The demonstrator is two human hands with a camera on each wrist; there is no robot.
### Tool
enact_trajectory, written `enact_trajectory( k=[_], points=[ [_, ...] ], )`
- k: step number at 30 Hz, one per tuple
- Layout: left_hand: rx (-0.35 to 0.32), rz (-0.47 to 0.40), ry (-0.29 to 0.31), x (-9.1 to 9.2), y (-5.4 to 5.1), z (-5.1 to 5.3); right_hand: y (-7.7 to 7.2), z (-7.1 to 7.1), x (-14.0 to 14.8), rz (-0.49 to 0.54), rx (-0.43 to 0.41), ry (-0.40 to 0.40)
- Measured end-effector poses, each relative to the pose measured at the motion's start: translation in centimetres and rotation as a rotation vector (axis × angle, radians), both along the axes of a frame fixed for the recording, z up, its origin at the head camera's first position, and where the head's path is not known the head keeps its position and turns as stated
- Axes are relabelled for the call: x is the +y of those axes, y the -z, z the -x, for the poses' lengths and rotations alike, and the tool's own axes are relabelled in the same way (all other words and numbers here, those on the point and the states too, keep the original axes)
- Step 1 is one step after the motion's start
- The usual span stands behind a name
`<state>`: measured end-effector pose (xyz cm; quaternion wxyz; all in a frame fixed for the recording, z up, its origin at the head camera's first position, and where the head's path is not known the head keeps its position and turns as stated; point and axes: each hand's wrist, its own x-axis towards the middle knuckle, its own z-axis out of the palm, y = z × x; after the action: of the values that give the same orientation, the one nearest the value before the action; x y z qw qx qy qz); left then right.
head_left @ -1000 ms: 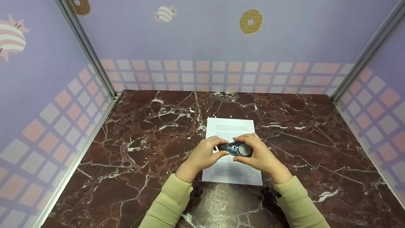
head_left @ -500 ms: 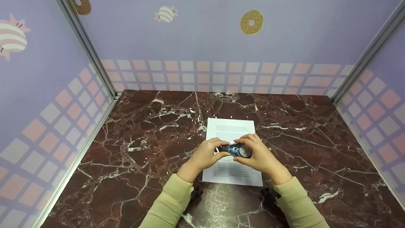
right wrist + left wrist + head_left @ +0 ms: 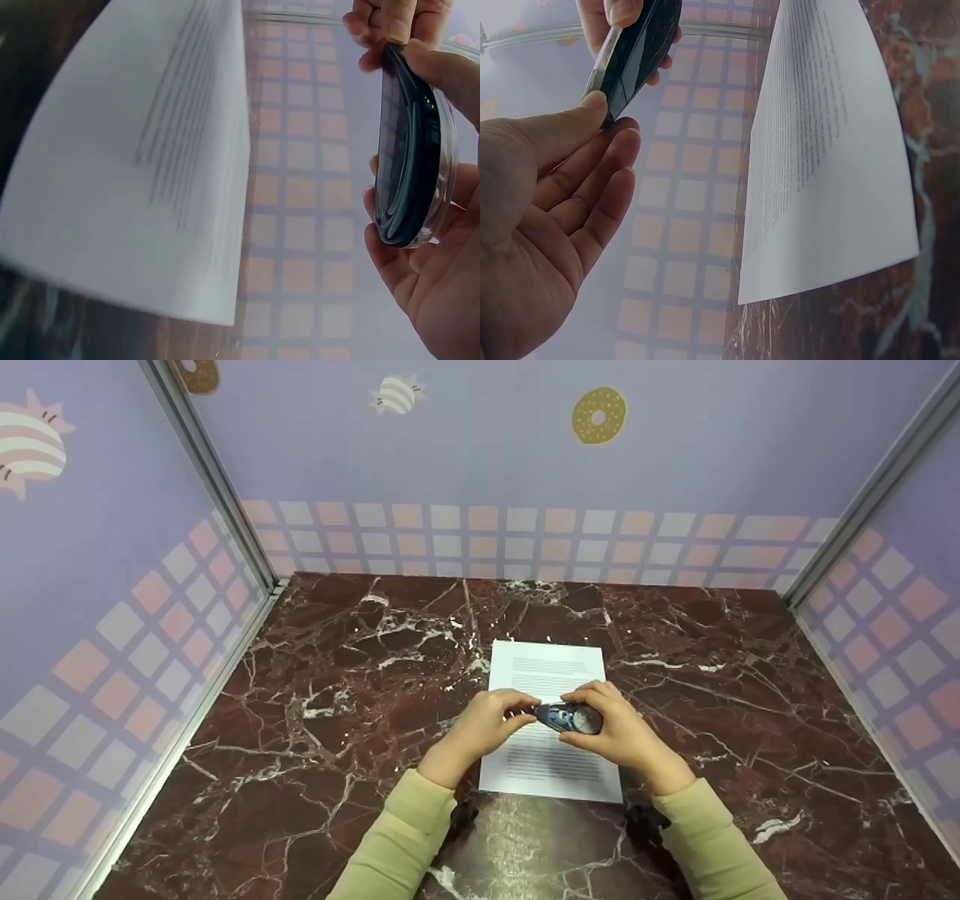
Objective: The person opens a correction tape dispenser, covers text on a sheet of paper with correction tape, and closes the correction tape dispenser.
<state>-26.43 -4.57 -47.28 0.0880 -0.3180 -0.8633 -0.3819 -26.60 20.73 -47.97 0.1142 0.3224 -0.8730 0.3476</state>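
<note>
A drop-shaped correction tape [image 3: 559,717], dark on one side and see-through on the other, is held level between both hands above the paper. My right hand [image 3: 626,731] grips its wide round end between thumb and fingers. At the narrow tip, my left hand [image 3: 484,726] pinches with thumb and index finger. The left wrist view shows the other fingers of that hand [image 3: 547,195] loosely bent below the tip. In the right wrist view the dark casing [image 3: 409,157] faces the paper. A printed sheet of paper [image 3: 551,772] lies beneath on the table.
The dark red marble table [image 3: 337,750] has small white crumbs scattered left of and behind the sheet. Patterned panels stand at the back [image 3: 495,450] and on both sides, with metal posts at the corners.
The correction tape and my right hand have shifted slightly right and toward me. My left fingertips sit further out on the tip, so more of the narrow end shows. The paper stays put.
</note>
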Motion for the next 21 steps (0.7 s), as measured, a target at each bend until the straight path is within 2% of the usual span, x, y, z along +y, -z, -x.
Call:
enact_trajectory(
  k=[10, 16, 21],
  points=[
    [-0.041, -0.038, -0.069, -1.2, 0.8, 0.9, 0.7, 0.9, 3.1, -0.015, -0.064, 0.077],
    [-0.161, 0.013, -0.184, -2.7, 1.1, 1.8, 1.0, 1.7, 5.4, -0.048, -0.070, 0.144],
    [-0.187, 0.029, -0.297, -4.5, 1.3, 3.3, 1.2, 2.6, 7.3, -0.094, -0.118, 0.223]
  ],
)
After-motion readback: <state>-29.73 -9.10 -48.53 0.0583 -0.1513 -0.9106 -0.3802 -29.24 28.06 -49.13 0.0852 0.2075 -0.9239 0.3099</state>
